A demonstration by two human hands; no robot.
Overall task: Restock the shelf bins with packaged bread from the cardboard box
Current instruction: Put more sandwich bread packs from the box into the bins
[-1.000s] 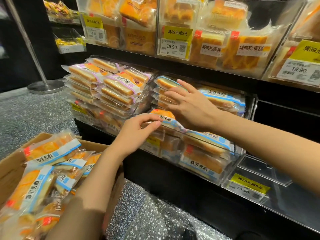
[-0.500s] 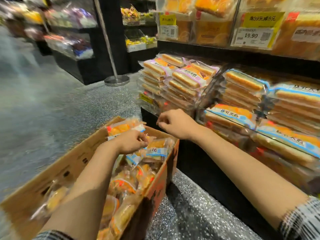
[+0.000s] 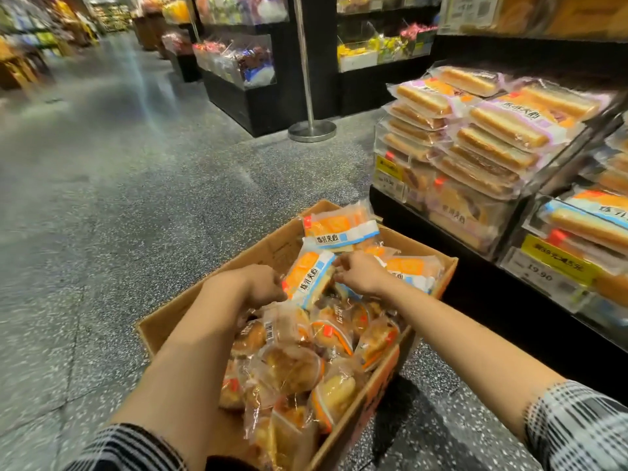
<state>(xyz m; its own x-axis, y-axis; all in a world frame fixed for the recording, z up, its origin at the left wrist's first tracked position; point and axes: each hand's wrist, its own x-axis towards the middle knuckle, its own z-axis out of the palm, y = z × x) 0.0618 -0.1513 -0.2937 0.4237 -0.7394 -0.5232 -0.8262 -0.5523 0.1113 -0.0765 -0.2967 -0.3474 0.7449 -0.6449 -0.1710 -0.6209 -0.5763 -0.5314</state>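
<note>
we see both hands down in the cardboard box at lower centre of the frame. left hand has fingers curled at the left edge of an orange and blue bread pack; it looks like it grips that edge, though the fingertips are hidden behind the pack. right hand has fingers curled too, pinching the right side of the same pack near its upper end. the pack sits tilted, raised above the pile between the two hands. a second pack of the same kind lies at the far end of the box, leaning on the rim, and a third lies just right of the right hand. nearer us the box is full of clear-wrapped buns, piled loosely. plaid sleeves show at the bottom corners.

shelf bins are at right of frame, holding stacked bread packs with purple labels and, further right, blue-labelled ones. yellow price tags on the bin fronts. a metal stanchion post stands on the speckled floor at upper centre. other store displays at the top are blurred.
</note>
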